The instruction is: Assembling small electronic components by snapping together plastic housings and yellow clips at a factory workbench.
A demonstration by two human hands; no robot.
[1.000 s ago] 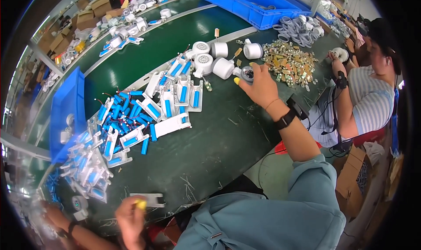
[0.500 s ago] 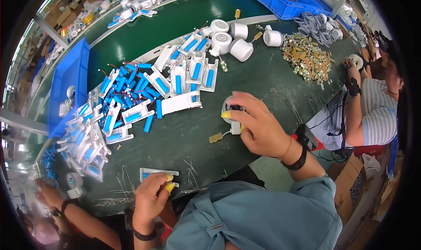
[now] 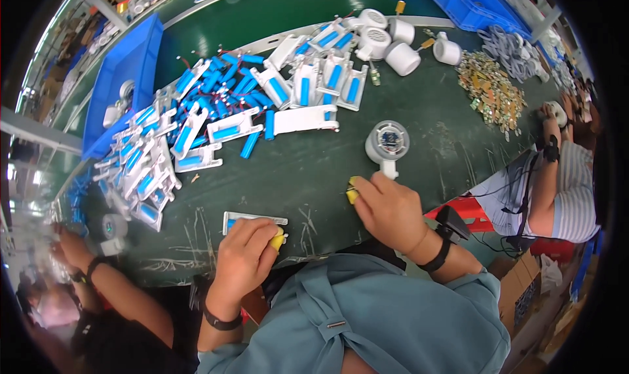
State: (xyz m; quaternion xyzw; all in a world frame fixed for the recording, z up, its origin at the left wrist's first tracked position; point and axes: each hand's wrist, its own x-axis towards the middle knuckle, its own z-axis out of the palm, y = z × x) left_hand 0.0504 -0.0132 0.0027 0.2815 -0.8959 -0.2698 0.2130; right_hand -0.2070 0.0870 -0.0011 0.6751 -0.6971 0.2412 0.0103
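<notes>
- I'm watching the round white housing (image 3: 378, 154) most closely: it is lying on the dark green tabletop (image 3: 314, 171) just beyond the right hand (image 3: 396, 216) I'm guiding, with its neck (image 3: 389, 169) pointing back at those knuckles.
- Its long axis is running from the round head through the neck, almost straight toward the near table edge; I'm not able to tell whether the neck's end is touching the hand.
- The right hand is sitting nearer to it; the left hand (image 3: 242, 256) is resting well apart, lower and to the left.
- My right grip is looking narrow, thumb and finger in yellow covers (image 3: 352, 196) nearly meeting; I'm failing to tell whether something thin is sitting between them.
- My left fingers are curling over the near side of a flat white casing (image 3: 262, 218) and hiding the contact, so I'm not telling whether they are gripping it.
- That casing is lying lengthwise from left to right, showing a bit of blue cell (image 3: 230, 224) at its left end.
- The housing is facing open side up, showing a greyish rim (image 3: 405, 138) and a dark circuit (image 3: 391, 138) inside.
</notes>
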